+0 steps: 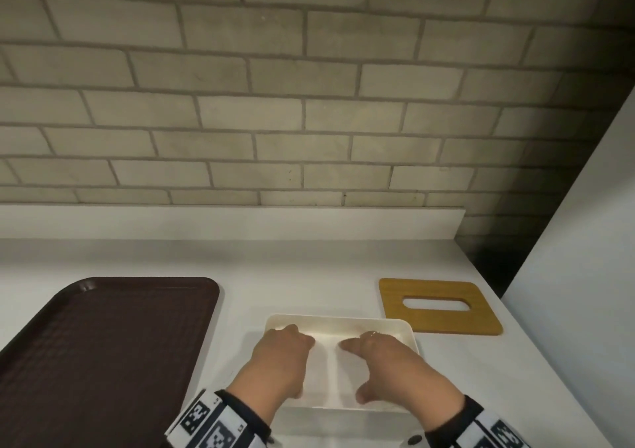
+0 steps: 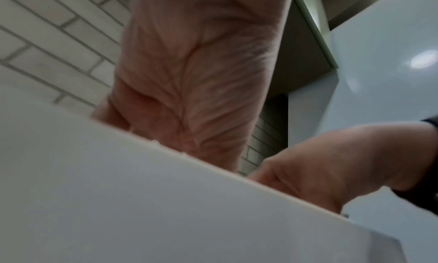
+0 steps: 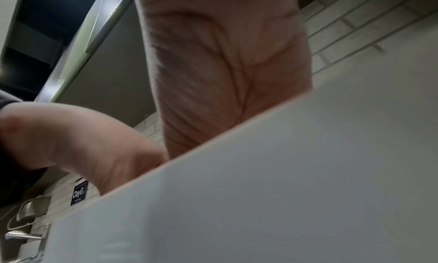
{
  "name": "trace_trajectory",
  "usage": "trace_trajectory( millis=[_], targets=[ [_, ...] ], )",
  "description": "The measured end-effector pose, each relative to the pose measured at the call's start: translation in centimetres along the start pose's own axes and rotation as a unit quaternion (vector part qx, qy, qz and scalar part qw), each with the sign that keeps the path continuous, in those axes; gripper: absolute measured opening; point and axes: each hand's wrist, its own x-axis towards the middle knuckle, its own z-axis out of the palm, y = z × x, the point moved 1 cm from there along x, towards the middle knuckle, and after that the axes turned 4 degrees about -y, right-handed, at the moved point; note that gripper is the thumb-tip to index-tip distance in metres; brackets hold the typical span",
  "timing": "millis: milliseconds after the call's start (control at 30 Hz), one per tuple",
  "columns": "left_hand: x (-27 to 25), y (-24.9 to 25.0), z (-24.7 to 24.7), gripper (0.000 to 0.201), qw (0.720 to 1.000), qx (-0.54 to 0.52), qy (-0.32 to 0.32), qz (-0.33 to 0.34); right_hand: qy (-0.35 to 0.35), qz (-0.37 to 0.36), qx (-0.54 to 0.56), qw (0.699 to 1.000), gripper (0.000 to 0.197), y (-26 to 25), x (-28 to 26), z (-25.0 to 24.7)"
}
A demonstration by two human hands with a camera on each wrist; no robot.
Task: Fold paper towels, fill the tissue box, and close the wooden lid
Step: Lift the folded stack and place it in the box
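Observation:
An open white tissue box (image 1: 343,321) stands on the counter in front of me. Folded white paper towels (image 1: 326,372) lie inside it. My left hand (image 1: 281,358) and right hand (image 1: 391,365) both reach into the box on top of the towels. Their fingers bend down over the stack's far edge and the thumbs sit at its near edge. The fingertips are hidden. In the wrist views the box wall (image 2: 166,210) (image 3: 284,192) hides the fingers below each palm (image 2: 189,79) (image 3: 225,70). The wooden lid (image 1: 439,306), with its oval slot, lies flat to the right of the box.
A dark brown tray (image 1: 103,344) lies on the counter to the left of the box. A brick wall (image 1: 309,103) rises behind a low white ledge. A pale panel (image 1: 584,275) closes off the counter's right end.

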Motion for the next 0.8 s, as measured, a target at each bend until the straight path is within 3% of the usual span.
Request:
trace_trajectory(
  millis=[100,200,300,367,433,500,567,667,767,800],
  targets=[
    [-0.6,-0.3,0.1,0.058,1.000,0.005,-0.007,-0.015,-0.033,0.037,-0.018,0.999,0.085,0.2,-0.8,-0.9],
    [-2.1,-0.8,0.2,0.044,0.993,-0.074,0.090,-0.012,-0.017,0.054,-0.046,0.997,0.069,-0.6,-1.7,-1.6],
    [-5.3,-3.6,0.5,0.040,0.943,-0.223,0.245,-0.017,0.114,0.008,-0.065,0.991,0.040,-3.3,-2.9,-2.2],
    [-7.9,-7.0,1.7,0.036,0.911,-0.283,0.285,-0.089,0.176,-0.075,-0.032,0.981,0.033,-6.7,-3.8,-2.2],
    [-10.3,-11.2,4.1,0.030,0.899,-0.297,0.258,-0.192,0.155,-0.175,-0.005,0.972,0.028,-10.8,-3.8,-1.1],
    [-12.2,-15.4,7.5,0.024,0.890,-0.282,0.209,-0.290,0.080,-0.258,0.005,0.963,0.028,-14.9,-3.1,1.3],
    [-13.8,-19.2,11.0,0.021,0.876,-0.267,0.168,-0.365,-0.018,-0.302,-0.023,0.953,0.031,-18.4,-1.6,4.4],
    [-15.2,-23.1,15.7,0.036,0.857,-0.238,0.143,-0.433,-0.132,-0.360,-0.060,0.921,0.039,-22.3,-0.4,7.7],
    [-15.5,-25.0,18.6,0.038,0.854,-0.248,0.113,-0.443,-0.091,-0.381,-0.116,0.913,0.072,-24.7,0.5,9.9],
    [-15.7,-25.0,19.0,0.037,0.854,-0.253,0.102,-0.444,-0.083,-0.379,-0.143,0.911,0.070,-25.2,0.6,10.2]
  ],
)
